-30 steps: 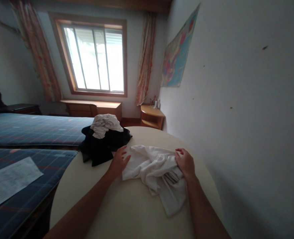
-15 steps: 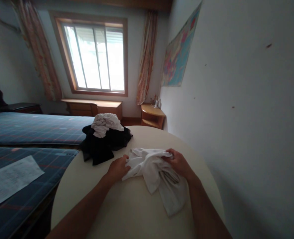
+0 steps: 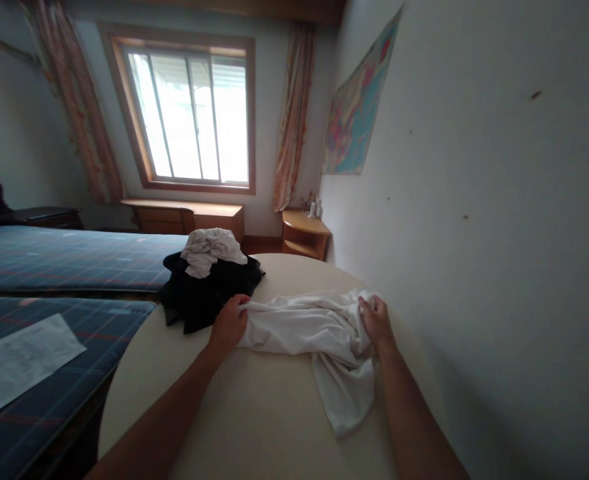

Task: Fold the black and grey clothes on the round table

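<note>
A crumpled white garment lies stretched sideways across the pale round table; its exact kind I cannot make out. My left hand pinches its left end, fingers closed on the cloth. At the opposite end, my right hand grips the bunched fabric. One loose flap of the cloth hangs down toward me, beside my right forearm. Just beyond my left hand sits a heap of black clothing, with a balled-up light greyish-pink cloth on top.
Beds with blue plaid mattresses stand to the left, a printed sheet of paper lying on the nearer one. The white wall runs close along the right. A wooden corner shelf and a low desk are behind the table.
My hands have moved apart, left hand leftward and right hand outward and slightly away. The white garment, bunched before, is now pulled out wider between them. The black heap has stayed put.
</note>
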{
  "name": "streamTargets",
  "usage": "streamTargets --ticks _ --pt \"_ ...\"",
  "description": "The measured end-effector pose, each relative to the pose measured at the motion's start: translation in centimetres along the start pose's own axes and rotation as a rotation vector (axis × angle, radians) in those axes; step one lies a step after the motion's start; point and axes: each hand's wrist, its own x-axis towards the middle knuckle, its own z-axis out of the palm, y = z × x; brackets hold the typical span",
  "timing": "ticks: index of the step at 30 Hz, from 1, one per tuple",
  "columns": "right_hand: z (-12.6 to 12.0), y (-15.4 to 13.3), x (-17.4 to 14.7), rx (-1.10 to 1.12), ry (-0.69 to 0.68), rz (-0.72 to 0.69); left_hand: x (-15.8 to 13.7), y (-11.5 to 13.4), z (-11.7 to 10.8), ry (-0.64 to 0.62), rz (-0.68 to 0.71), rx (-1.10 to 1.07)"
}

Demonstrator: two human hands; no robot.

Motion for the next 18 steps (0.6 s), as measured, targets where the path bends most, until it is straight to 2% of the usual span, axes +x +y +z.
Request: streamTargets --ticks 2,4,7,9,12,14,16,18 --pt "0.4 -0.1 -0.4 -0.07 0.011 0.039 -0.3 0.0 0.4 -0.02 0.002 0.009" --pt "0.6 -0.3 -0.9 -0.161 -0.076 0.052 -0.7 0.0 0.8 -0.067 0.027 0.03" --pt "0.4 -0.9 -1.6 -0.239 -0.276 0.041 -1.4 0.1 1.2 -0.157 0.045 0.103" --pt "0.1 -1.6 -2.2 -0.224 -0.43 0.017 -1.6 0.3 1.2 -0.184 0.001 0.16" --pt "-0.3 -3.0 -3.2 -0.15 -0.709 0.06 -1.5 0.8 0.6 -0.184 -0.089 0.234" --pt "-0.4 -3.9 -3.7 -0.12 -0.814 0.091 -1.3 1.1 0.0 -0.164 -0.113 0.276" --pt "-0.3 -4.6 -4.0 -0.154 -0.75 0.023 -1.2 1.3 -0.2 -0.129 -0.074 0.297" --pt "-0.2 -4.8 -4.1 -0.244 -0.579 -0.089 -1.4 1.3 -0.2 -0.111 -0.014 0.31"
